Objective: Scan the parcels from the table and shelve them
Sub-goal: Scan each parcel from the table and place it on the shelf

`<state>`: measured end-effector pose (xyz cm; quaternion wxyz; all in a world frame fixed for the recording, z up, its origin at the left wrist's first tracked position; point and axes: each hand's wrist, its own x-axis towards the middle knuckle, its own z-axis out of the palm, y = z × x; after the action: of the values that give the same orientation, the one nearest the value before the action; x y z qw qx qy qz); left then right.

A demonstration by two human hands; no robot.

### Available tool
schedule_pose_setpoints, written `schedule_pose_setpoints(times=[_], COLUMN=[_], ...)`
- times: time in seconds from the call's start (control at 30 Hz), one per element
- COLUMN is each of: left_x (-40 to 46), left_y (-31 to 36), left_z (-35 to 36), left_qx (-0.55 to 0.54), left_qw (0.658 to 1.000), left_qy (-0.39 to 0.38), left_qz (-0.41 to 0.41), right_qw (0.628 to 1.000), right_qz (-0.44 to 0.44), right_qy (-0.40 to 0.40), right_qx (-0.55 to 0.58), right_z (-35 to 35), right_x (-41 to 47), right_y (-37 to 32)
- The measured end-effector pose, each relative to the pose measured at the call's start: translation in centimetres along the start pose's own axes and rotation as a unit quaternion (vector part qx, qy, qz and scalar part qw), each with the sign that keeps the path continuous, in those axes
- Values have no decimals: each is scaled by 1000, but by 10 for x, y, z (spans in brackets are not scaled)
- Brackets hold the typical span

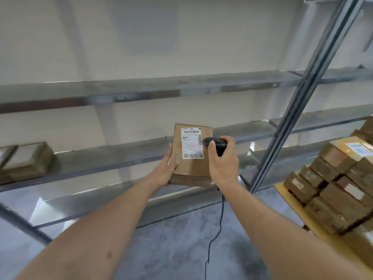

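1. Head view: the parcel, a brown carton, is held up in the air in front of the shelves, label facing the camera.
2. The label carries barcodes; its small print is too blurred to read.
3. The left hand grips the parcel's left edge, thumb on the front face, the other fingers hidden behind the carton.
4. The right hand is wrapped around a black scanner, its head just beside the label and covering the parcel's right side.
5. The scanner's cable hangs down and runs out of frame at the bottom.
6. Another parcel lies on the shelf at far left, blurred and cut by the edge.
7. At right, stacked parcels sit on a table, partly cut off.
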<state>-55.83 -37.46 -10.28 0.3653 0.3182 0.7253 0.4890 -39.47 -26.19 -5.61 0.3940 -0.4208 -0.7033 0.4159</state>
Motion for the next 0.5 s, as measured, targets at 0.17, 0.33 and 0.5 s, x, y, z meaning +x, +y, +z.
schedule_pose_setpoints(times=[0.17,0.33,0.5], left_x=[3,9,24], left_y=[-27,-57,-92], left_z=[-75,-139,-194], left_qx=[-18,2,4], left_qw=[998,993,980], left_qy=[51,104,175], left_qz=[-32,-63,-92], right_qw=[999,996,987], right_qz=[-9,-3,-20], right_qy=[-47,-93,-156], right_qx=[2,18,25], right_z=[80,150,230], right_x=[3,16,38], right_y=[-23,-37,-39])
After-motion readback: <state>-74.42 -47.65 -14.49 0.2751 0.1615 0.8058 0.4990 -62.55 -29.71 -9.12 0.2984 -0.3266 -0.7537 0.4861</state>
